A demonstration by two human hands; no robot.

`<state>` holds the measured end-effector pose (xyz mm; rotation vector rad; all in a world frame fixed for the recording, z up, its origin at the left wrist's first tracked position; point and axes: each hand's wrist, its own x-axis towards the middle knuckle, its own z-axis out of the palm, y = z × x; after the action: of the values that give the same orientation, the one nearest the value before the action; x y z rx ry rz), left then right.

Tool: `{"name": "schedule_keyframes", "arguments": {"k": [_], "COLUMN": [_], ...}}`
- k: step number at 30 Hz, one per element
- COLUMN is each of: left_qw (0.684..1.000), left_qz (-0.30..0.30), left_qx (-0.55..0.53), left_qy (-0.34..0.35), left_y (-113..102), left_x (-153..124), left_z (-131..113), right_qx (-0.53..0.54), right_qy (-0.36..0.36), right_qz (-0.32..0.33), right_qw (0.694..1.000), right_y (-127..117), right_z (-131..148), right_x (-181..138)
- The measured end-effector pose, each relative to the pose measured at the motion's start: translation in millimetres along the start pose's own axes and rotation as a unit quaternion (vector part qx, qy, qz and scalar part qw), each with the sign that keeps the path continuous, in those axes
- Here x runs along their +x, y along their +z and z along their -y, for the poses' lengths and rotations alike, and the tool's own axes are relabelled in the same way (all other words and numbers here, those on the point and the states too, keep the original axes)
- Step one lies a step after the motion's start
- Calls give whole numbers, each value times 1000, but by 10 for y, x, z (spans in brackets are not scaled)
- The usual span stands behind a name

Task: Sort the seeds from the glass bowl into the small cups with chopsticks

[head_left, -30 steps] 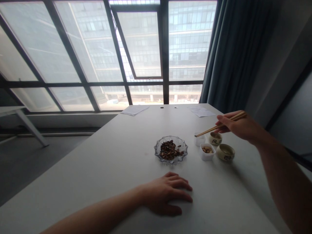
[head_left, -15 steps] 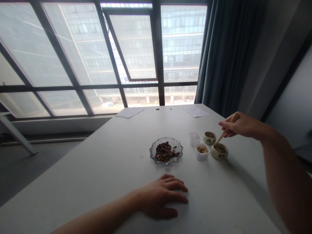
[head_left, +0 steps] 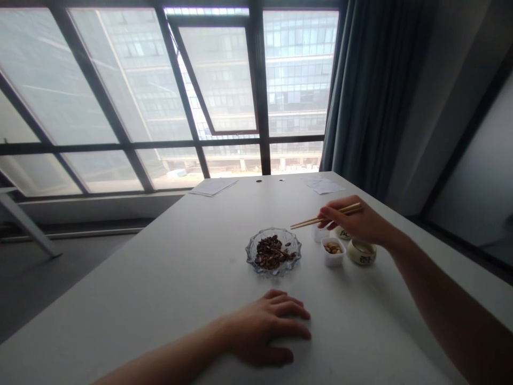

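My right hand (head_left: 348, 218) grips a pair of wooden chopsticks (head_left: 306, 223), whose tips point left, just above the right rim of a scalloped glass dish (head_left: 250, 261). Dark brown dried pieces (head_left: 272, 252) are heaped in that dish. Nothing shows between the chopstick tips. Below the hand stand a small white tub (head_left: 333, 260) with tan pieces (head_left: 332, 247) in it and a cream cup (head_left: 362, 254) with dark lettering. A second cup (head_left: 343, 233) and another white tub (head_left: 319, 233) are partly hidden behind the hand. My left hand (head_left: 270, 329) lies on the table, fingers spread, holding nothing.
The white table (head_left: 168, 278) reaches toward the windows. Papers (head_left: 213, 186) lie at its far left, with another sheet (head_left: 324, 185) at the far right. A dark curtain (head_left: 364, 101) hangs beyond the right side, and another table's leg (head_left: 30, 224) stands at left.
My right hand has moved left with the chopsticks, from the nearer lettered cup toward the glass dish. The chopsticks have swung from steep to nearly level. My left hand stays in place.
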<state>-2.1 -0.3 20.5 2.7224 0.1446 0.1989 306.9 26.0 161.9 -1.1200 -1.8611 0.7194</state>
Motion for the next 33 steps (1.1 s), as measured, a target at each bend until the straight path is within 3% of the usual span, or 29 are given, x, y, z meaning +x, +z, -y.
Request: {"name": "schedule_keyframes", "arguments": {"k": [3, 8, 13, 22, 33], "left_qw": [1000, 999, 999, 998, 998], "left_qz": [-12, -30, -47, -53, -53], "left_qx": [6, 10, 12, 5, 8], "left_qy": [6, 15, 23, 25, 26], "left_y": [37, 112, 157, 140, 143], "left_x": [8, 18, 8, 10, 11], "left_z": [25, 71, 100, 88, 102], "right_qx": [-38, -53, -43, -13, -27], "right_qy": [13, 27, 26, 23, 33], "right_qz": [55, 63, 43, 20, 27], "right_qw": [998, 996, 998, 999, 999], "right_y": [210, 379, 425, 330, 593], "right_z": [-104, -294, -384, -253, -426], "right_x": [65, 122, 136, 76, 124]}}
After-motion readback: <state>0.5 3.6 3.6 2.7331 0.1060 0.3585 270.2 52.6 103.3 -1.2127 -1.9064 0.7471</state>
